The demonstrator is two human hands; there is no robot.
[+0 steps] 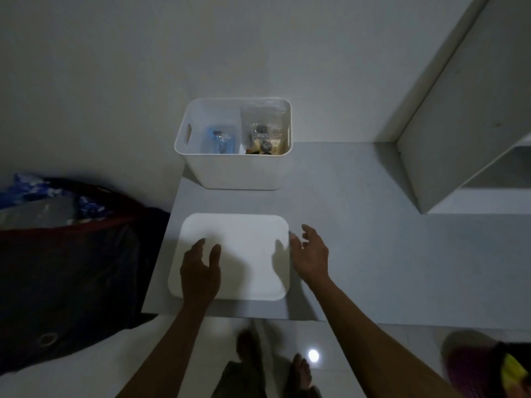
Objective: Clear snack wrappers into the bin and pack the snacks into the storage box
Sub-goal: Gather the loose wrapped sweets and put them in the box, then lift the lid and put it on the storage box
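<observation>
Dimly lit: grey table (359,225) against a pale wall. Behind the white lid (238,254), storage box (232,168) with packed snacks (265,142). Left hand (199,271) open over lid; right hand (311,254) open at its edge.

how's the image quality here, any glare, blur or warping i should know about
Head view: dim overall, with the white lid the brightest surface and both hands casting soft shadows on it; one small glare spot on the glossy floor; the feet and the bottom right corner are blurred; wide-angle warping tilts the cabinet edges; the storage box contents are murky.
</observation>
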